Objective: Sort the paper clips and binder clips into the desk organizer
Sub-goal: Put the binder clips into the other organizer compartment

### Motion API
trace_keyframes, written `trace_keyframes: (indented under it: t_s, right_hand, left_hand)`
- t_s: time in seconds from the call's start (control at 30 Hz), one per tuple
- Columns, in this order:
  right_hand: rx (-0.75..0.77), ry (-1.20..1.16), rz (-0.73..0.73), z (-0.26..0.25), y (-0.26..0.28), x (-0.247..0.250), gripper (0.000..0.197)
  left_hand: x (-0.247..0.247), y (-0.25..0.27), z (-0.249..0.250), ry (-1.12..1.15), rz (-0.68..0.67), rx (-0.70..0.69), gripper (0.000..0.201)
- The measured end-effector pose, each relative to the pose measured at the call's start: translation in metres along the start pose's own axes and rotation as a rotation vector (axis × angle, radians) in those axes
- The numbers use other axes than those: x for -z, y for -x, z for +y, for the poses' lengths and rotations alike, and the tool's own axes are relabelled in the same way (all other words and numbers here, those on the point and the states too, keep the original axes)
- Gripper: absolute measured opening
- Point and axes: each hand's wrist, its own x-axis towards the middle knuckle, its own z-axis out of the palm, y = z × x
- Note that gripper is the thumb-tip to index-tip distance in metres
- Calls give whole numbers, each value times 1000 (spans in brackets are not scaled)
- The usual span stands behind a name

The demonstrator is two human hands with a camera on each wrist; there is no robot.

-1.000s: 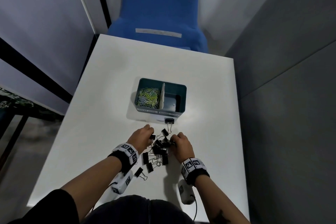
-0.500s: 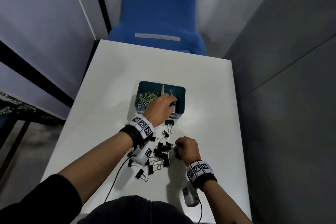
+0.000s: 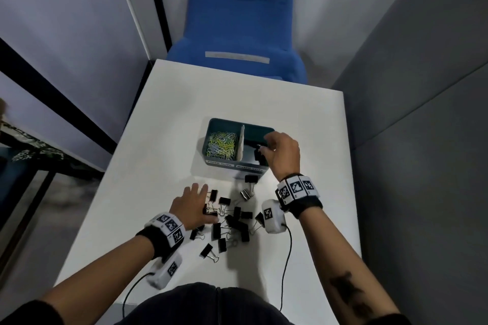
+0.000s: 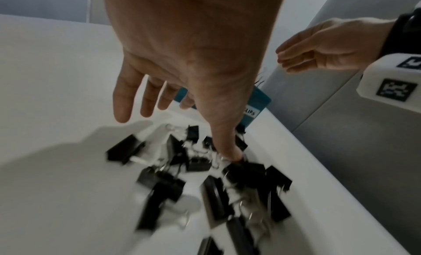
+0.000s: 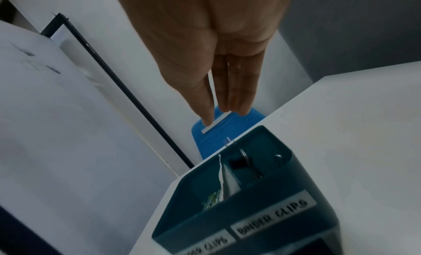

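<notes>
A teal two-part desk organizer point(image 3: 232, 165) stands mid-table; its left part holds coloured paper clips point(image 3: 221, 145). My right hand point(image 3: 265, 144) hovers over the right part, labelled BINDER CLIPS point(image 5: 271, 217). Its fingers point(image 5: 227, 97) are straight and hold nothing, and a black binder clip point(image 5: 237, 162) is inside below them. Several black binder clips point(image 3: 232, 219) lie in a pile in front of the organizer. My left hand point(image 3: 206, 203) is spread flat over the pile's left side, its thumb point(image 4: 229, 151) pressing on a clip.
The white table point(image 3: 163, 140) is narrow, with a grey wall point(image 3: 409, 140) close on the right and a blue chair point(image 3: 237, 21) beyond the far edge. One binder clip point(image 3: 250, 179) lies against the organizer's front. Wrist camera cables point(image 3: 286, 258) trail over the near edge.
My left hand went to the organizer's right part, then came back to the pile. My right hand left the pile and now hangs over the right part with its fingers straight.
</notes>
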Motion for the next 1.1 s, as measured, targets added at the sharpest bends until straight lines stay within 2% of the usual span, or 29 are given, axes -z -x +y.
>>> trace_keyframes:
  t_s: [0.07,0.13,0.23,0.27,0.33,0.43,0.5,0.53,0.63,0.7,0.87,1.03,1.1]
  right_hand:
    - [15,55,-48,4,13,-5,24]
    - [59,115,-209,17,34,-16,31]
    - [46,265,-587,46,65,-31,70]
    - [32,344,-674,55,74,-35,83]
    - [17,467,-761,69,93,-44,105]
    - [2,508,-783,79,120,-64,119]
    - [14,487,-723,79,132,-77,117]
    - [25,467,-686,77,136,-83,110]
    - [51,426,-598,68,140,-92,72]
    - [22,408,-573,65,139,-96,59]
    - [-34,366,-554,68,131,-97,51]
    - [-73,270,-526,75,128,-90,51]
    - [-131,186,-494,77,127,-86,42]
  left_hand:
    - [-16,8,-9,10,-56,-11,122]
    - [-30,16,-12,6,-75,-49,133]
    - [-46,22,-12,-17,-97,-91,142]
    - [-48,23,-12,-26,-97,-105,143]
    - [-52,24,-11,-27,-74,-134,142]
    - [-53,21,-5,26,-23,-166,134]
    - [-55,17,1,60,4,-200,127]
    - [-56,15,4,61,10,-222,123]
    - [-57,9,12,64,22,-254,106]
    - [-53,5,16,84,33,-238,91]
    - [-43,-7,21,182,41,-186,56]
    - [-40,-14,20,331,91,-187,34]
    - [-39,-16,20,355,114,-187,29]
